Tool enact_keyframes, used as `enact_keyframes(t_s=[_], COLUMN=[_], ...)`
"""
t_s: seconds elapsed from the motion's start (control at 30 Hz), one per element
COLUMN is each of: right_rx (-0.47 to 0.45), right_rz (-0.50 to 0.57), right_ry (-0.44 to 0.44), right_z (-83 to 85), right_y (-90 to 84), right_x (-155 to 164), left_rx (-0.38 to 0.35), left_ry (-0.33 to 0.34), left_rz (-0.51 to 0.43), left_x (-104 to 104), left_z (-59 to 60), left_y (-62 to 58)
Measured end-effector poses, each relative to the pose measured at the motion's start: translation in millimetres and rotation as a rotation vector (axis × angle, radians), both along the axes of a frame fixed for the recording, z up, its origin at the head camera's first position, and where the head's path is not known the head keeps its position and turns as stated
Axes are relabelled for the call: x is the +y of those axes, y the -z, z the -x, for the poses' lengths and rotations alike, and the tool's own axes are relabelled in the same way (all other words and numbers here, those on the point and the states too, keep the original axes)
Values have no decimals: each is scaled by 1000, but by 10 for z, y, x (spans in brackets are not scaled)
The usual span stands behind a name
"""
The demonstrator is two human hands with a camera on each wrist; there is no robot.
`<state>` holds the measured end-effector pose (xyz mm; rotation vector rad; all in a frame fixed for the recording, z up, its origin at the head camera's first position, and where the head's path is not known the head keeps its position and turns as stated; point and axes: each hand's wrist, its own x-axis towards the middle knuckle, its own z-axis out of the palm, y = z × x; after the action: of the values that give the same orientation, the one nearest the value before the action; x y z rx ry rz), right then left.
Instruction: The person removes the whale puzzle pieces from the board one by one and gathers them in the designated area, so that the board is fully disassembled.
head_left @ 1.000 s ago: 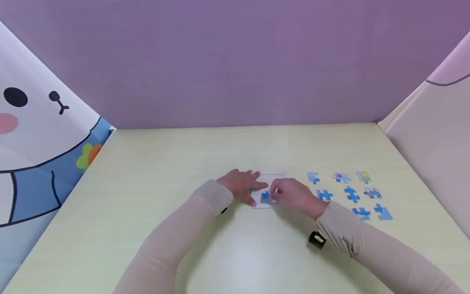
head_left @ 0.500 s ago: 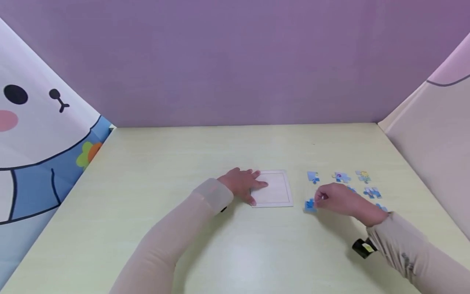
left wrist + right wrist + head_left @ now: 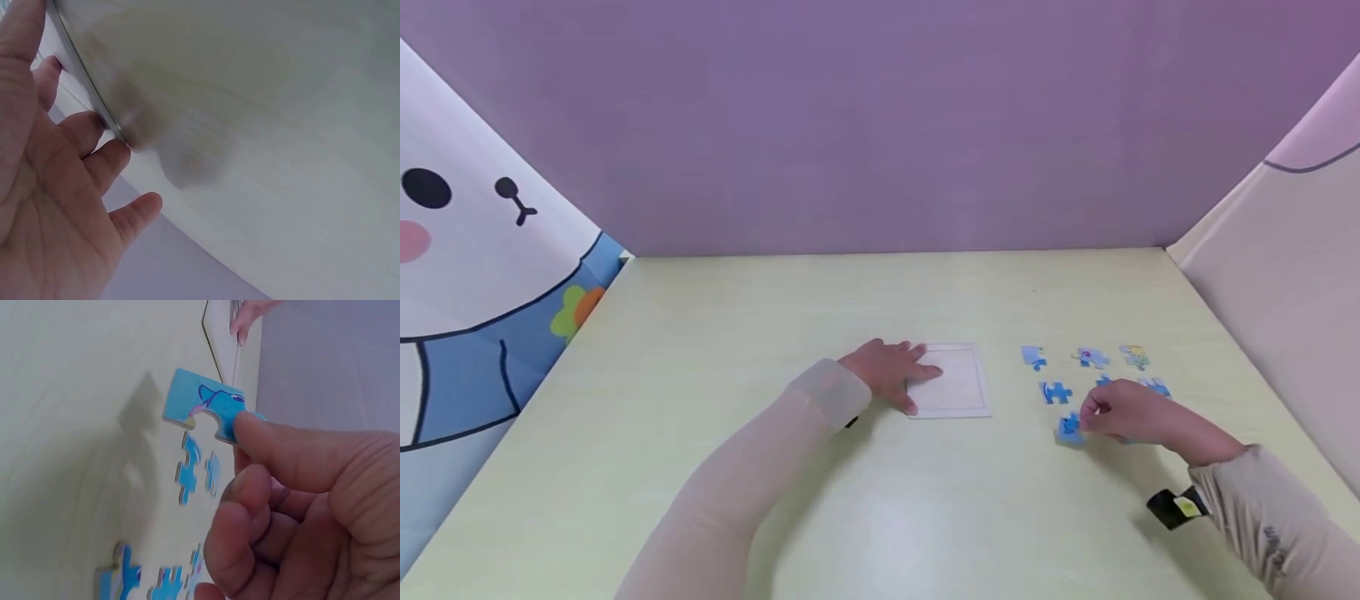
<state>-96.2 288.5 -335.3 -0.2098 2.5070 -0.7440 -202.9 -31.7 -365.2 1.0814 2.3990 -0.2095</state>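
A blue corner jigsaw piece [image 3: 1069,430] is pinched between the thumb and fingers of my right hand [image 3: 1131,412], at the lower left of the loose pieces. In the right wrist view this puzzle piece [image 3: 219,397] is held above the table, its cut-out facing down and a dark-outlined figure printed on it. With fingers spread, my left hand [image 3: 887,372] rests on the left side of a white puzzle tray [image 3: 955,412]. The left wrist view shows its fingertips [image 3: 112,159] at the tray's edge [image 3: 87,81]. No piece shows in the visible part of the tray.
Several loose jigsaw pieces lie spread on the right, among them a blue one [image 3: 1057,392], a pale blue one [image 3: 1033,357] and a yellow-patterned one [image 3: 1136,357]. The right hand partly covers others. A purple wall [image 3: 880,125] stands behind the pale table [image 3: 737,317].
My right hand has carried the blue jigsaw piece from over the tray to the right, beside the loose pieces. The left hand has stayed on the tray.
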Motion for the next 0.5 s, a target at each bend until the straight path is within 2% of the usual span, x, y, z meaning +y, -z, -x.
enact_keyframes(t_s=[0.07,0.2,0.3,0.5], right_rx=[-15,-26,-14,34], right_rz=[8,0,-16,-70], right_ry=[12,14,4,-35], right_z=[1,-2,12,130], right_y=[11,58,110,193], right_x=[46,117,148,178], left_rx=[-2,-21,-24,-17], left_ry=[-1,-4,-1,-7], left_rz=[5,-6,-20,-14], left_x=[0,-5,-5,7], left_z=[3,7,7,3], left_y=[-20,13,40,8])
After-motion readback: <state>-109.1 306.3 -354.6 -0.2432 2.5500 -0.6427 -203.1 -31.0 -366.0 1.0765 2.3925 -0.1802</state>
